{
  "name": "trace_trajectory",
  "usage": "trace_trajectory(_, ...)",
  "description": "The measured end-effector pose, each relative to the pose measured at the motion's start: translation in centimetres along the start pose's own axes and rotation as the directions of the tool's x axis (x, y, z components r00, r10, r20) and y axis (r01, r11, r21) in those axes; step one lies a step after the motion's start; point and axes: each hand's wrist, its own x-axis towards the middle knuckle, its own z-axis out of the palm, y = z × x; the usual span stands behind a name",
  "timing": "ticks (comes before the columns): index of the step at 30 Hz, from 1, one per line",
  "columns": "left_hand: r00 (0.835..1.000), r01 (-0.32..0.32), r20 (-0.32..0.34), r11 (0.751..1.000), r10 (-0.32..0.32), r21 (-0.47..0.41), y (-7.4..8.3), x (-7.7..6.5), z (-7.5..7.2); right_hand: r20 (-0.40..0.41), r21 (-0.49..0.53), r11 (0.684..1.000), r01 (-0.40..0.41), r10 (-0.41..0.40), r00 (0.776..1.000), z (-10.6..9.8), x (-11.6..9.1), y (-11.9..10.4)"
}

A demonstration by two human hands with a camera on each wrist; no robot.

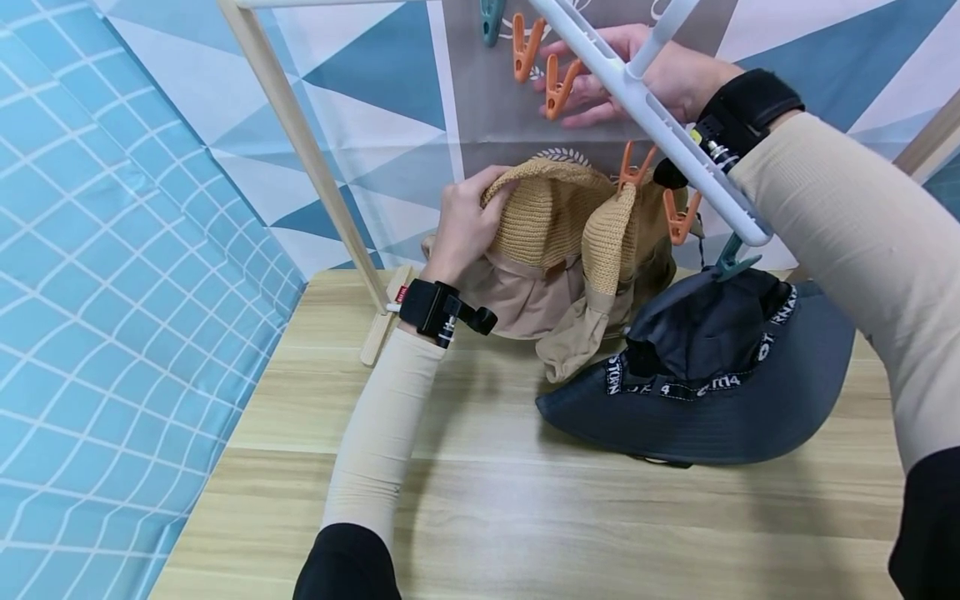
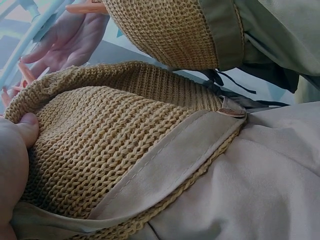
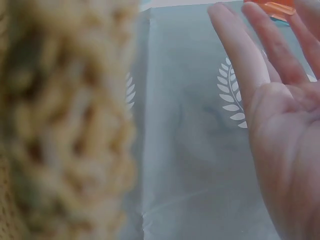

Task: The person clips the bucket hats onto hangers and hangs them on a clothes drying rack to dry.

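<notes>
My left hand (image 1: 461,229) grips the woven straw brim of a pinkish-beige sun hat (image 1: 532,287). In the left wrist view its thumb presses on the folded-up brim (image 2: 100,145). My right hand (image 1: 675,75) is raised behind the white rack bar with its fingers spread, beside two orange clothespins (image 1: 558,87). Nothing shows in its palm in the right wrist view. Right of the held hat hangs a khaki hat with a woven brim (image 1: 603,237), clipped by an orange clothespin (image 1: 633,171). A dark wide-brimmed hat (image 1: 697,425) hangs from a dark green clothespin (image 1: 733,260).
The white bar (image 1: 675,158) of the hanging rack crosses above the hats. A wooden rack leg (image 1: 315,158) stands on the left. Another orange clothespin (image 1: 680,217) and a green one (image 1: 491,21) hang from the rack. Below is a wooden tabletop (image 1: 480,500).
</notes>
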Motion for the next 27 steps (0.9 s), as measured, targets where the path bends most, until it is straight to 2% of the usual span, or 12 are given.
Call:
trace_trajectory(6, 1.000, -0.011, 0.021, 1.000, 0.011, 0.005, -0.2, 0.1, 0.4, 0.028, -0.041, 0.999, 0.030, -0.029, 0.999, -0.1, 0.0, 0.0)
trace_trajectory(12, 1.000, 0.009, 0.023, 1.000, -0.009, 0.009, -0.3, 0.0, 0.5, 0.015, -0.134, 0.991, -0.011, 0.013, 1.000, 0.1, -0.2, -0.4)
trace_trajectory(19, 1.000, 0.010, 0.019, 1.000, -0.010, 0.023, -0.2, 0.0, 0.4, -0.015, -0.147, 0.986, -0.078, 0.077, 0.997, 0.3, -0.6, -0.4)
trace_trajectory(24, 0.999, 0.022, 0.042, 0.999, -0.023, 0.029, -0.3, -0.2, 0.5, 0.006, -0.140, 0.987, -0.085, 0.086, 0.996, 0.0, -0.9, -0.3)
trace_trajectory(27, 0.998, 0.027, 0.055, 0.999, -0.028, 0.027, -0.3, -0.2, 0.7, 0.040, -0.171, 0.982, -0.083, 0.091, 0.995, -0.4, -1.0, -0.4)
